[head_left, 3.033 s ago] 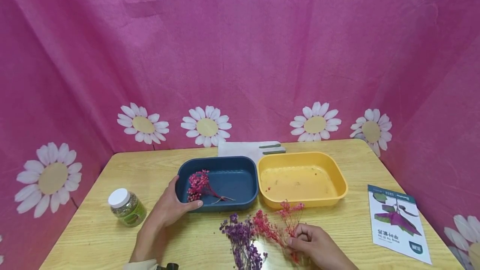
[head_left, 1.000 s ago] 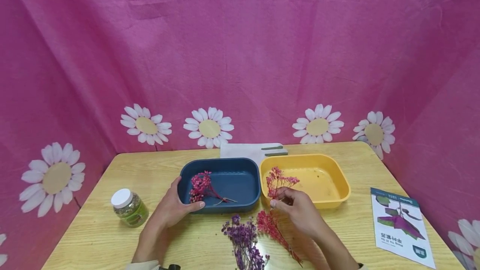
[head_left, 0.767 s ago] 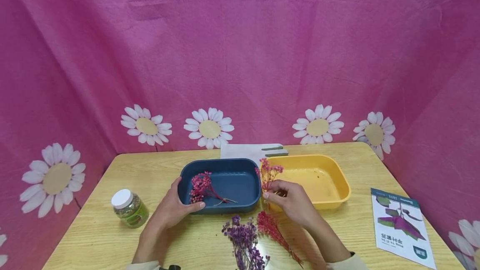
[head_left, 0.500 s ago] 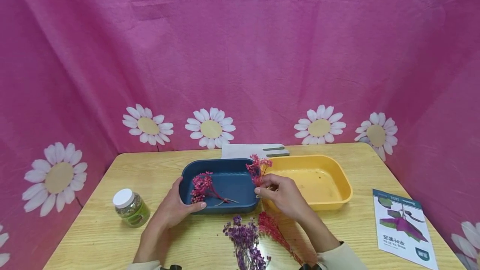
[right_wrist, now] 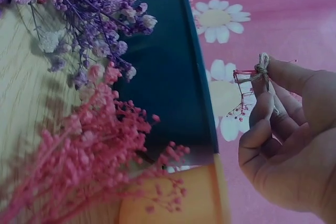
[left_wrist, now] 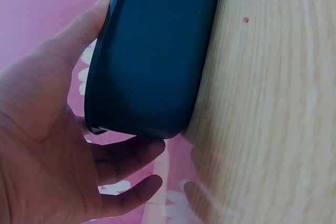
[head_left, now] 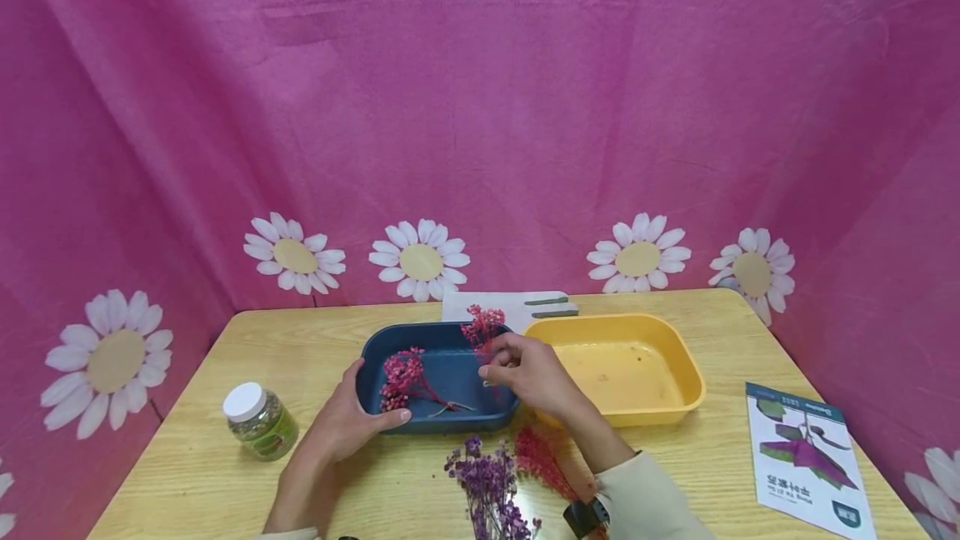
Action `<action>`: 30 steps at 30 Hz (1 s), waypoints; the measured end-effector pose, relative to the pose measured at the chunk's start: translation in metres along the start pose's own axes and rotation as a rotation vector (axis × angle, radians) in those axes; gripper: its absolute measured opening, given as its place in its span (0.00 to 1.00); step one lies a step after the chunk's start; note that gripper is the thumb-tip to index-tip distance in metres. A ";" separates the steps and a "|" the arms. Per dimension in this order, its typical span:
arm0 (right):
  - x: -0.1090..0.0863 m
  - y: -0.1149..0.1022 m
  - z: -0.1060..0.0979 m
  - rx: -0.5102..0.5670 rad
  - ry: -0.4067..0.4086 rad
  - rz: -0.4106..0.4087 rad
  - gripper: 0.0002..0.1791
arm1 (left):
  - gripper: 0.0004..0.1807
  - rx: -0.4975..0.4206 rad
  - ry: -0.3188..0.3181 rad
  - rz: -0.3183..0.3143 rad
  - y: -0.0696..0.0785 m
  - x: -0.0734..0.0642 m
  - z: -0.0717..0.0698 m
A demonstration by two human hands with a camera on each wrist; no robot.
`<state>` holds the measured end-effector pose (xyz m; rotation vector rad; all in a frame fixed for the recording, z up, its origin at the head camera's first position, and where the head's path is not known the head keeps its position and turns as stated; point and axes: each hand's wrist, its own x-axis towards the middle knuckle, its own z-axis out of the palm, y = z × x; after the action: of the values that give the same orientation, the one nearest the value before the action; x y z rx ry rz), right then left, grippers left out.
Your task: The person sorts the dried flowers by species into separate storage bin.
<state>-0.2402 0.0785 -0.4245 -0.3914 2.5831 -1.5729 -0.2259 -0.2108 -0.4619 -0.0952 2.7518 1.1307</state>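
Note:
My left hand [head_left: 348, 419] grips the left end of a dark blue plastic tub [head_left: 472, 421]; in the left wrist view the thumb lies on its rim and the fingers curl around the end. A small pink dried-flower sprig [head_left: 482, 323] is pinched in my right hand [head_left: 534, 371], held upright above the tub's right end. The right wrist view shows its stems tied with a twine knot [right_wrist: 261, 68]. Another pink sprig [head_left: 403, 375] lies inside the blue tub. In front are a purple dried-flower bunch [head_left: 486, 482] and a red-pink bunch [head_left: 538, 461], partly behind my right forearm.
A yellow tub [head_left: 645, 418] with a few specks inside stands right of the blue one. Behind both lies a white glove-like item [head_left: 483, 304] with grey-green strips. A white-lidded jar [head_left: 262, 423] stands left; a printed packet [head_left: 806, 461] lies at right.
My right hand has lifted the pink sprig off the table and carried it leftward, past the yellow tub, to over the blue tub. My left hand stays on the blue tub.

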 end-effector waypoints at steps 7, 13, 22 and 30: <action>0.010 0.001 0.008 -0.041 -0.026 -0.004 0.15 | 0.67 -0.008 0.000 -0.002 0.001 0.000 0.001; 0.019 0.000 0.016 -0.129 -0.003 -0.052 0.17 | 0.67 0.001 -0.004 -0.008 0.000 0.000 0.000; 0.032 -0.005 0.029 -0.279 0.018 -0.038 0.15 | 0.68 -0.014 -0.008 -0.030 0.001 0.003 0.001; 0.041 -0.003 0.042 -0.420 -0.018 0.070 0.16 | 0.69 -0.014 -0.016 -0.049 0.002 0.001 0.001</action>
<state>-0.2702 0.0303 -0.4390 -0.3366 2.8692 -0.9923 -0.2272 -0.2090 -0.4617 -0.1534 2.7122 1.1332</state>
